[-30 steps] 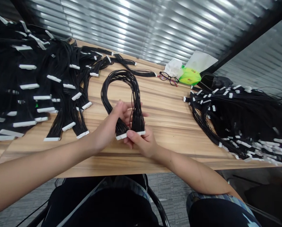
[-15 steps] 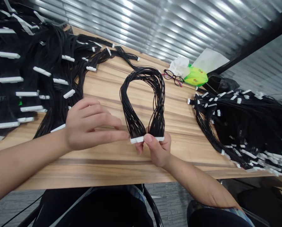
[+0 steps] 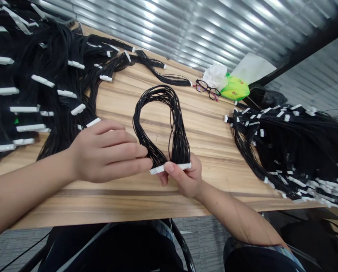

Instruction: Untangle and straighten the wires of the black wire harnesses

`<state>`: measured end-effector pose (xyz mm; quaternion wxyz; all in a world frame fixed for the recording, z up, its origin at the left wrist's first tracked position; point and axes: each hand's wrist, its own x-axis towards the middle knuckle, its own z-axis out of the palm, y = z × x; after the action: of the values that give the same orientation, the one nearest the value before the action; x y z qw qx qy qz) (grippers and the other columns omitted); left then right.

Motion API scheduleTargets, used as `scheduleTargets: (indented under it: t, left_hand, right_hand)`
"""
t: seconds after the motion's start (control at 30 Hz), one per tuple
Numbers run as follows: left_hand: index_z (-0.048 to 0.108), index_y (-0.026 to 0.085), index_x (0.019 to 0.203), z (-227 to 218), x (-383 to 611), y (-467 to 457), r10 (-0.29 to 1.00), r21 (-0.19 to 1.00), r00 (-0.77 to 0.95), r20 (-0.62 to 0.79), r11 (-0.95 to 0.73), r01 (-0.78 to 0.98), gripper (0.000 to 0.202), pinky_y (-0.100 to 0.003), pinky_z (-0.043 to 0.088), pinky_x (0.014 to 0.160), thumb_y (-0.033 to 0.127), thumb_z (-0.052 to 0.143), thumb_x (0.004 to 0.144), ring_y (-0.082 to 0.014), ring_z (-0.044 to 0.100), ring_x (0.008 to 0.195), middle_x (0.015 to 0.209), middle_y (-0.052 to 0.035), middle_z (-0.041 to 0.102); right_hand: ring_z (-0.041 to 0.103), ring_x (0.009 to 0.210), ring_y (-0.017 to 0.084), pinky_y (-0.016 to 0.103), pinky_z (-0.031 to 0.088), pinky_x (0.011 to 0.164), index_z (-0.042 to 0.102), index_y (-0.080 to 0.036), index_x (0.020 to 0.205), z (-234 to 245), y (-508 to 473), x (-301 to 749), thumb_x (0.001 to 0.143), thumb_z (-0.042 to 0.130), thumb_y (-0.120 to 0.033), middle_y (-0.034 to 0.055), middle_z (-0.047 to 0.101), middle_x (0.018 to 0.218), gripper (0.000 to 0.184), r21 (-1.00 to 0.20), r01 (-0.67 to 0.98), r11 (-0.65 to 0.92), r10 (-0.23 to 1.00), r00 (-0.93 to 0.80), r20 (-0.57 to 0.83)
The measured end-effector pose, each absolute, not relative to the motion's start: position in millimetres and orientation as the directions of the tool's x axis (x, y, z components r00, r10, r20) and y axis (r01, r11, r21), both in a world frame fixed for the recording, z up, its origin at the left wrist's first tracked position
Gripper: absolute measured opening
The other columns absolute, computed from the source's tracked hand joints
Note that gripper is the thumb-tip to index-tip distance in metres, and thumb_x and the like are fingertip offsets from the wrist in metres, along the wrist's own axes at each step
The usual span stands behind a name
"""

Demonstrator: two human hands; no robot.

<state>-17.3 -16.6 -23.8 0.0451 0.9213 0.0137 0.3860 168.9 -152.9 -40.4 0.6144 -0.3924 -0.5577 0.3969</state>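
Note:
My right hand (image 3: 186, 175) pinches the white connectors of a black wire harness (image 3: 182, 132), thumb on top and fingers beneath. The wires arch away from me in a loop, and both white end connectors (image 3: 157, 170) lie side by side at its near end. Just left of them is my left hand (image 3: 112, 153), back upward, fingers stretched out and close together. Its fingertips reach the left side of the wires; whether they touch is unclear, and its thumb is hidden.
A large heap of black harnesses (image 3: 58, 56) with white connectors covers the wooden table's left side. Another pile (image 3: 293, 147) lies at right. Toward the back are a single harness (image 3: 169, 78), eyeglasses (image 3: 208, 90) and a green tissue pack (image 3: 235, 88). A corrugated metal wall stands behind.
My right hand has shifted slightly left with the harness, and the connectors are a bit more tilted. My left hand's fingertips have come closer to the wires' left side.

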Motion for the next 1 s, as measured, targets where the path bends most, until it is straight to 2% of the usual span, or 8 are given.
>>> scheduleTargets:
  t: [0.07, 0.13, 0.23, 0.37, 0.5, 0.63, 0.83, 1.0]
  left_hand:
    - [0.065, 0.025, 0.097, -16.0, -12.7, -12.7, -0.194, -0.167, 0.707, 0.680, -0.980, -0.109, 0.017, -0.034, 0.049, 0.079, 0.021, 0.051, 0.106, -0.0147, 0.066, 0.080, 0.087, 0.0035, 0.075]
    - [0.061, 0.022, 0.085, -10.7, -11.9, -7.1, -0.239, -0.258, 0.742, 0.627, -0.962, -0.093, 0.022, -0.035, 0.048, 0.074, 0.031, 0.055, 0.105, -0.0157, 0.063, 0.075, 0.080, 0.0025, 0.071]
    - [0.047, 0.022, 0.072, -7.3, -18.1, -5.8, -0.155, -0.196, 0.759, 0.632, -0.980, -0.038, 0.037, -0.035, 0.048, 0.074, 0.038, 0.056, 0.104, -0.0149, 0.056, 0.066, 0.066, 0.0050, 0.060]
    - [0.045, 0.024, 0.078, -11.7, -26.4, -19.3, -0.121, 0.056, 0.752, 0.648, -0.977, -0.206, 0.033, -0.034, 0.054, 0.087, 0.037, 0.043, 0.108, -0.0126, 0.047, 0.056, 0.057, 0.0074, 0.049]
    - [0.051, 0.023, 0.094, -19.6, -24.6, -29.5, -0.168, 0.186, 0.761, 0.627, -0.916, -0.355, 0.021, -0.033, 0.047, 0.061, 0.027, 0.035, 0.108, -0.0157, 0.046, 0.055, 0.059, 0.0052, 0.051]
    - [0.050, 0.023, 0.091, -22.3, -20.9, -28.7, 0.044, 0.345, 0.817, 0.575, -0.918, -0.194, 0.023, -0.028, 0.037, 0.052, 0.023, 0.035, 0.108, -0.0125, 0.050, 0.053, 0.064, 0.0052, 0.055]
    - [0.064, 0.026, 0.099, -23.1, -19.7, -26.8, 0.259, 0.322, 0.785, 0.563, -0.943, 0.080, 0.028, -0.025, 0.043, 0.059, 0.032, 0.039, 0.111, -0.0105, 0.063, 0.057, 0.067, 0.0082, 0.067]
    - [0.071, 0.032, 0.103, -21.9, -19.4, -21.6, 0.180, 0.159, 0.792, 0.584, -0.982, 0.106, 0.029, -0.024, 0.041, 0.054, 0.036, 0.043, 0.110, -0.0110, 0.064, 0.056, 0.064, 0.0101, 0.070]
  right_hand:
    - [0.058, 0.046, 0.009, 0.019, 0.045, 0.043, 0.064, -0.018, 0.063, -37.6, -152.7, 171.0, 0.099, 0.064, -0.028, -0.0016, 0.062, 0.051, 0.037, -0.922, 0.049, 0.384, 0.919, 0.071, 0.387]
    - [0.059, 0.046, 0.009, 0.019, 0.046, 0.044, 0.062, -0.018, 0.059, -36.2, -152.7, 173.8, 0.099, 0.063, -0.028, -0.0009, 0.063, 0.050, 0.042, -0.916, 0.139, 0.375, 0.916, 0.099, 0.390]
    - [0.059, 0.045, 0.009, 0.019, 0.047, 0.043, 0.065, -0.018, 0.060, -37.1, -152.0, 179.4, 0.100, 0.063, -0.032, -0.0013, 0.064, 0.051, 0.042, -0.920, 0.193, 0.343, 0.906, 0.191, 0.378]
    - [0.059, 0.043, 0.010, 0.021, 0.048, 0.041, 0.070, -0.019, 0.067, -39.1, -150.2, 187.1, 0.101, 0.063, -0.033, -0.0022, 0.065, 0.051, 0.037, -0.897, 0.222, 0.382, 0.842, 0.317, 0.437]
    - [0.064, 0.049, 0.011, 0.023, 0.051, 0.046, 0.067, -0.021, 0.065, -40.6, -149.0, 190.3, 0.102, 0.061, -0.026, -0.0021, 0.066, 0.054, 0.037, -0.840, 0.261, 0.475, 0.777, 0.323, 0.540]
    - [0.064, 0.050, 0.010, 0.023, 0.050, 0.046, 0.067, -0.021, 0.072, -43.5, -148.0, 190.9, 0.103, 0.058, -0.023, -0.0025, 0.068, 0.058, 0.033, -0.813, 0.219, 0.539, 0.755, 0.301, 0.582]
    - [0.066, 0.052, 0.011, 0.022, 0.053, 0.049, 0.069, -0.020, 0.070, -40.0, -149.5, 190.0, 0.102, 0.059, -0.024, -0.0014, 0.068, 0.057, 0.034, -0.813, 0.259, 0.522, 0.778, 0.246, 0.578]
    - [0.066, 0.054, 0.011, 0.021, 0.052, 0.051, 0.068, -0.020, 0.068, -38.2, -150.2, 187.0, 0.103, 0.057, -0.023, -0.0008, 0.068, 0.057, 0.036, -0.805, 0.251, 0.538, 0.800, 0.149, 0.581]
